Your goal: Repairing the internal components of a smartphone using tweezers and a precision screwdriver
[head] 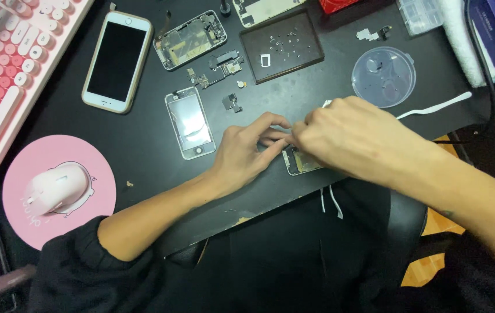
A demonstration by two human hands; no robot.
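1. The black desk (143,150) is crowded – the pink keyboard (10,75) lies far left of the opened phone body (301,162).
2. The right hand (352,139) covers that body at the near desk edge, fingers pinched together on something I cannot make out.
3. The left hand (247,153) steadies its left end, fingers closed against it.
4. The loose small parts (233,103) lie just beyond – a slip could scatter them, or tip the body off the edge.
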